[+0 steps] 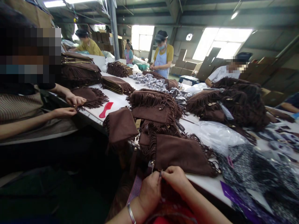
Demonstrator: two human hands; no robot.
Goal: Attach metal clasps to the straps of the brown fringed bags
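Observation:
My left hand (151, 188), with a bracelet at its wrist, is closed in a pinch at the table's front edge. Fingertip to fingertip with it, my right hand (175, 179) is pinched too. Between them sits a small piece, partly hidden, that I cannot make out. Just beyond my fingers lies a brown fringed pouch (183, 155), flat on the table, with metal hardware at its near left corner. Left of it, another brown pouch (122, 125) hangs over the edge, beside a metal clasp (136, 139) on a strap.
Stacked fringed bags (151, 104) stand behind, with a larger pile (235, 102) at right. A red cutout (106, 109) lies left. Clear plastic (219, 135) and patterned fabric (252, 171) cover the right side. A co-worker's hands (74, 104) handle a fringed piece at left.

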